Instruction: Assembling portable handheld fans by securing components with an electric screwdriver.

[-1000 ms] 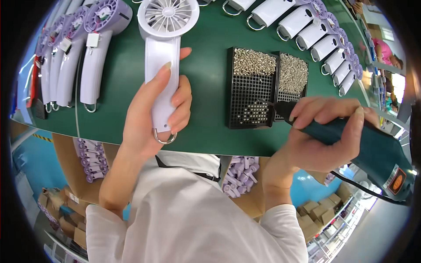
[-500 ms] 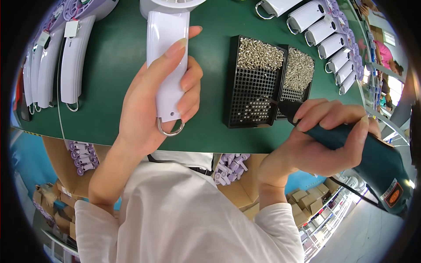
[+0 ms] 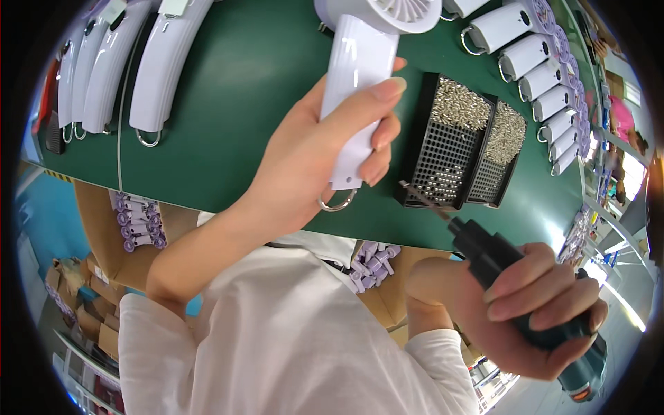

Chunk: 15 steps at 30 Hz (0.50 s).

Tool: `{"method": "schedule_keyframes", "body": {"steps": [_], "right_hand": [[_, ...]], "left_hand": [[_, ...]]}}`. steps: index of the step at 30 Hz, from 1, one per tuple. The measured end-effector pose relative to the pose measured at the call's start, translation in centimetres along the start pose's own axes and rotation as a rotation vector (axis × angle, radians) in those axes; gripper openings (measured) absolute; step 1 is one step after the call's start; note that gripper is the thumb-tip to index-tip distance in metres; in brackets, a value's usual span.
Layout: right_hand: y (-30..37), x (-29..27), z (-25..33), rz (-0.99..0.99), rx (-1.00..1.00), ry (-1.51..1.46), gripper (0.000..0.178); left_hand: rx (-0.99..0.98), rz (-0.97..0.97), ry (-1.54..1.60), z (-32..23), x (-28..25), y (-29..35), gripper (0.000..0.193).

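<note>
My left hand (image 3: 297, 159) is wrapped round the white handle of a handheld fan (image 3: 360, 59), its round purple-white head pointing away from me. A metal ring hangs at the handle's near end, beside a small hole. In my right hand (image 3: 484, 315) is a dark green electric screwdriver (image 3: 487, 252), tilted so that its long bit reaches up and left to the table's front area. Something small sits at the bit's tip, perhaps a screw. The tip is between the fan's ring and a black screw tray (image 3: 449, 142), whose holes hold screws in the near part and a loose heap at the back.
A second screw tray (image 3: 486, 176) adjoins the first. Fans stand in a row on the right (image 3: 508, 28), and more fans (image 3: 166, 69) lie at the left. Below the green table's edge, one cardboard box (image 3: 100, 221) holds fans and another (image 3: 384, 304) holds purple parts.
The screwdriver has come away from the screw tray, back toward me, and its bit now shows. The view has shifted; the fan has moved right, nearer the trays, still in my left hand.
</note>
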State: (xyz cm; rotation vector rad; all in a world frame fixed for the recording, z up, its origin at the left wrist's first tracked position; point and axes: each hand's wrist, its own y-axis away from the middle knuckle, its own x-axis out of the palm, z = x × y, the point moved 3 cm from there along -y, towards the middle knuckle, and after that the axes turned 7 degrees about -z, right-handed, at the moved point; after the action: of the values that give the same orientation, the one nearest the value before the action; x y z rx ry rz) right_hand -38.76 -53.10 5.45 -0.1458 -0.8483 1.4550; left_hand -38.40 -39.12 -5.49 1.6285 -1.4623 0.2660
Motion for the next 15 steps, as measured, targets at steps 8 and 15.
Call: {"method": "schedule_keyframes", "body": {"steps": [8,15], "right_hand": [[0.9,1.9,-1.4,0.18,0.103,-0.016,0.032],[1.7,2.9,-2.3,0.136,0.058,-0.03,0.032]], "left_hand": [[-0.038,-0.005,0.042,0.0,-0.2,0.1,0.049],[-0.007,-0.027,0.017,-0.2,-0.5,0.2,0.048]]}}
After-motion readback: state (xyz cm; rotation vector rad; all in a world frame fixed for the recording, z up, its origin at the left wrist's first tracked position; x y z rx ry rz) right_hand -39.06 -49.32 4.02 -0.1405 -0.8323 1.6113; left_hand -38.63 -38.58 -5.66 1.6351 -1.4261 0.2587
